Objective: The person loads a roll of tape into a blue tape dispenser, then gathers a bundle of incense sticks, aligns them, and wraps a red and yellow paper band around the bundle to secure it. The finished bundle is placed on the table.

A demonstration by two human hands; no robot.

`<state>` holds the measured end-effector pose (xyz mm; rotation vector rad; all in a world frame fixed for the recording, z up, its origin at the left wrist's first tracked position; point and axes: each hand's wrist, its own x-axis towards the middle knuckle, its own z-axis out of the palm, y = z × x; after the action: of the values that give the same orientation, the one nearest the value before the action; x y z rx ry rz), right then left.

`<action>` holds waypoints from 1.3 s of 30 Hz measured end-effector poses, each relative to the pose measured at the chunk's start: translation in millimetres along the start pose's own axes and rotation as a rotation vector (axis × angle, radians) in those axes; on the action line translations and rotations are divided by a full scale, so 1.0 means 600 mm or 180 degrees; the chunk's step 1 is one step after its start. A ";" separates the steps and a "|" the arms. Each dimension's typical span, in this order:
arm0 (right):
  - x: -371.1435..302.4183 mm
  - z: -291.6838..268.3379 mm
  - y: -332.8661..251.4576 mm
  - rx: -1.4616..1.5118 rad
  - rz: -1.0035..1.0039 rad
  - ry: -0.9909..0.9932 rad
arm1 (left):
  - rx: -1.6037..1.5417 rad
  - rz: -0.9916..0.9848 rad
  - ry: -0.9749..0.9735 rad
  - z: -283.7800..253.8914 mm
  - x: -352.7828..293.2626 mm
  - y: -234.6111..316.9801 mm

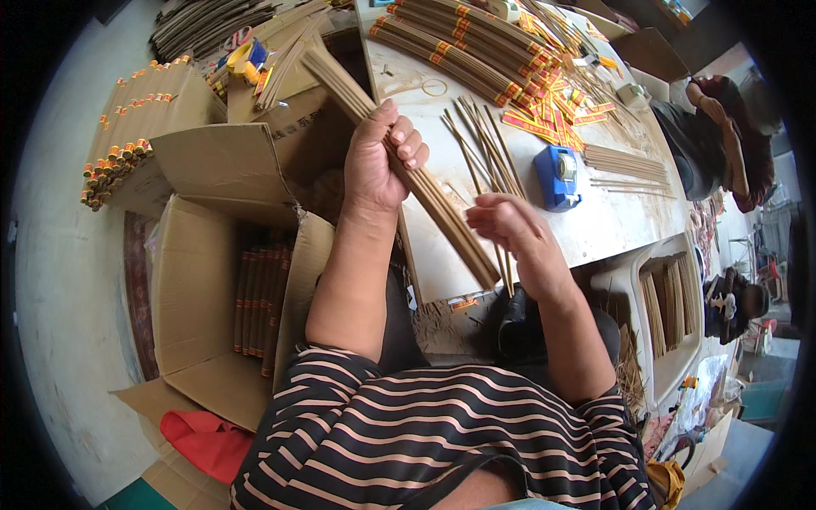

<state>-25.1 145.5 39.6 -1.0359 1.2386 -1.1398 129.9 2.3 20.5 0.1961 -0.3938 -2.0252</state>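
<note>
My left hand (381, 157) is closed round a thick bundle of brown incense sticks (450, 228), tilted from upper left to lower right above the table's near edge. Just right of the bundle's lower end is my right hand (520, 242), its fingers blurred and pointing toward the bundle. A few thin sticks show beside and below those fingers; whether the hand grips any is not clear. Beyond it, loose incense sticks (493, 144) lie on the white table (433, 157). A blue tape dispenser (557, 178) stands right of them.
Banded incense bundles (450, 64) and red-yellow paper labels (552, 115) cover the table's far side. At left are an open cardboard box (195, 285) holding bundles and a stack of banded bundles (127, 127). A white bin (633, 327) with sticks stands right; another person (722, 127) sits beyond.
</note>
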 end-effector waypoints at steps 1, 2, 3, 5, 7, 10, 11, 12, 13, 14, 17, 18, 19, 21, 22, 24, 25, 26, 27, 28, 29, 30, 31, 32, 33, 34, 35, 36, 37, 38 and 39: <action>0.006 -0.001 -0.002 0.0033 0.0256 -0.0294 | 0.0004 -0.0182 -0.0240 0.001 0.000 -0.005; 0.011 0.000 -0.004 0.0068 0.0512 -0.0589 | 0.0006 -0.0361 -0.0479 0.004 0.000 -0.010; 0.017 0.011 -0.008 0.0569 0.0652 -0.1027 | -0.0083 -0.0501 -0.0527 0.011 -0.004 -0.021; 0.019 0.028 -0.003 0.0938 0.1173 -0.1217 | -0.0044 -0.0584 -0.0558 0.013 -0.004 -0.033; 0.020 0.037 -0.003 0.0653 0.1325 -0.1057 | 0.0187 -0.0429 -0.0282 0.018 -0.005 -0.030; 0.015 0.055 -0.010 -0.1594 0.1016 -0.0170 | 0.0636 0.0086 0.0508 0.017 -0.001 -0.017; 0.019 0.052 0.022 -0.2262 0.0477 0.0018 | 0.0773 0.0218 0.0665 0.018 0.001 -0.017; 0.017 0.051 0.027 -0.2281 0.0411 0.0054 | 0.0912 0.0349 0.0820 0.018 0.001 -0.017; 0.016 0.054 0.029 -0.2300 0.0340 0.0076 | 0.0825 0.0314 0.0701 0.017 0.000 -0.014; 0.015 0.059 0.027 -0.2318 0.0270 0.0098 | 0.0738 0.0280 0.0582 0.017 -0.001 -0.011; 0.008 0.052 0.006 -0.0961 0.0973 -0.0578 | 0.0373 0.0091 -0.0030 0.017 -0.004 0.001; 0.006 0.049 0.003 -0.0492 0.1174 -0.0811 | 0.0235 0.0014 -0.0277 0.018 -0.006 0.005; 0.003 0.055 0.002 -0.0177 0.1143 -0.0855 | 0.0158 -0.0048 -0.0421 0.021 -0.007 0.006; 0.003 0.059 0.003 -0.0461 0.1091 -0.0651 | 0.0242 0.0003 -0.0578 0.020 -0.007 0.007; 0.003 0.061 0.005 -0.0606 0.1061 -0.0550 | 0.0283 0.0033 -0.0660 0.020 -0.007 0.007; 0.005 0.059 0.046 -0.2157 -0.0107 0.0133 | 0.0742 0.0237 -0.0081 0.030 -0.008 -0.001; 0.008 0.059 0.047 -0.2637 -0.0185 0.0328 | 0.0962 0.0380 0.0367 0.041 -0.010 -0.006; 0.011 0.059 0.047 -0.3115 -0.0264 0.0525 | 0.1179 0.0524 0.0818 0.047 -0.011 -0.009; 0.013 0.060 0.042 -0.3188 -0.0123 0.0504 | 0.1157 0.0473 0.0894 0.039 -0.011 -0.009; 0.012 0.061 0.038 -0.3045 -0.0076 0.0415 | 0.1152 0.0485 0.0782 0.041 -0.011 -0.008; 0.011 0.061 0.035 -0.2901 -0.0031 0.0325 | 0.1147 0.0499 0.0673 0.043 -0.014 -0.006; 0.010 0.062 0.032 -0.2756 0.0013 0.0232 | 0.1142 0.0514 0.0565 0.047 -0.018 -0.005; 0.012 0.061 0.023 -0.2450 0.0076 0.0079 | 0.1138 0.0564 0.0465 0.053 -0.020 -0.003; 0.017 0.059 0.013 -0.2142 0.0136 -0.0075 | 0.1197 0.0617 0.0327 0.063 -0.026 -0.003; 0.021 0.057 0.006 -0.1833 0.0194 -0.0228 | 0.1255 0.0671 0.0190 0.075 -0.035 -0.004; 0.025 0.058 0.005 -0.1580 -0.0025 -0.0122 | 0.1315 0.0720 0.0030 0.092 -0.043 -0.006; 0.032 0.063 0.007 -0.1325 -0.0253 -0.0015 | 0.1373 0.0834 -0.0049 0.113 -0.052 -0.012; 0.038 0.068 0.007 -0.1070 -0.0482 0.0089 | 0.1547 0.1038 -0.0264 0.130 -0.059 -0.016; 0.042 0.072 0.006 -0.0848 -0.0768 0.0113 | 0.1680 0.1183 -0.0518 0.148 -0.066 -0.011; 0.044 0.072 0.001 -0.0841 -0.0973 0.0126 | 0.1810 0.1327 -0.0774 0.164 -0.071 -0.007; 0.046 0.071 -0.005 -0.0835 -0.1177 0.0140 | 0.2047 0.1466 -0.0816 0.175 -0.075 -0.008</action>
<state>17.0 117.0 41.5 -1.4900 1.2879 -1.3065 115.1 64.3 115.6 0.2133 -1.1410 -1.4195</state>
